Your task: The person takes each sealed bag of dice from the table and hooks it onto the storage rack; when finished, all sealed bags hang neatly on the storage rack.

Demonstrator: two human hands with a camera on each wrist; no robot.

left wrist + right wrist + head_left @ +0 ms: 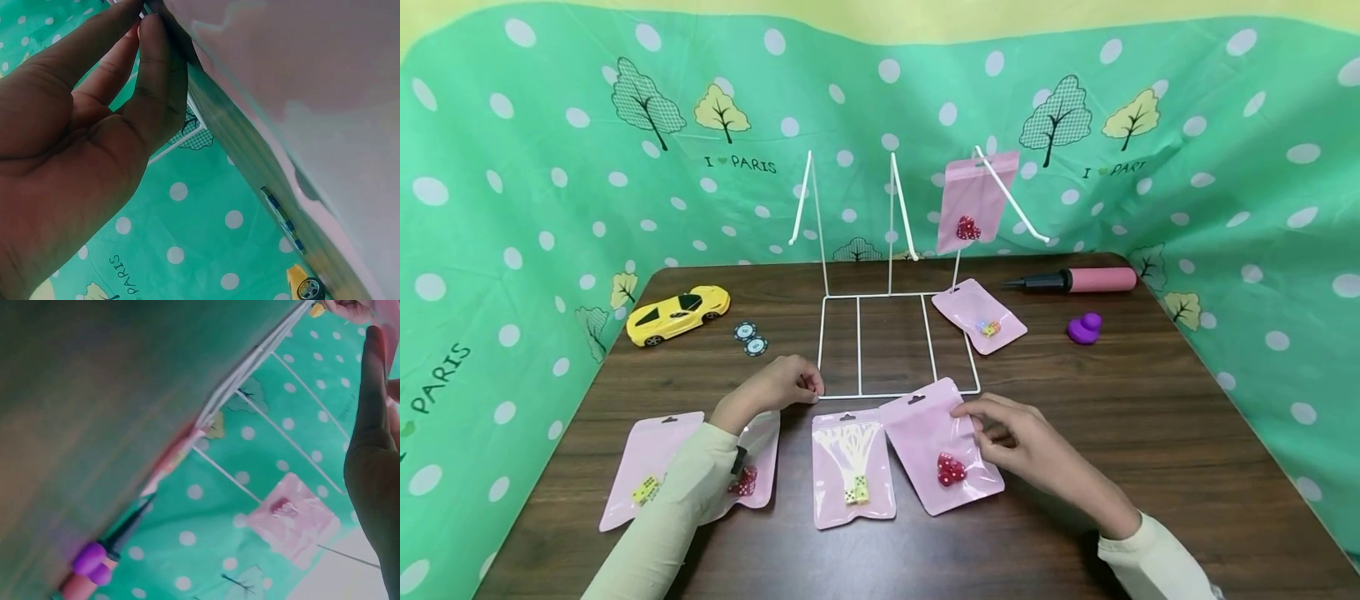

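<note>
At the front left corner of the white wire display rack (pixel 859 346), my left hand (pixel 778 387) pinches the wire between thumb and fingertips. My right hand (pixel 1018 433) pinches the right edge of a pink zip pouch (pixel 921 437) with red dice, tilted in front of the rack. Beside it lies another pink pouch (pixel 829 475) with pale yellow dice. One more pink pouch (pixel 977 187), holding red dice, hangs from the rack's right hook. A pouch (pixel 958 302) with coloured dice lies over the rack base's back right corner.
Left of centre lie two pink pouches (pixel 651 446), one partly hidden by my left forearm. A yellow toy car (pixel 679 315) and two poker chips (pixel 745 332) stand back left. Back right are a pink-and-black hand pump (pixel 1101 280) and a purple rubber duck (pixel 1084 328).
</note>
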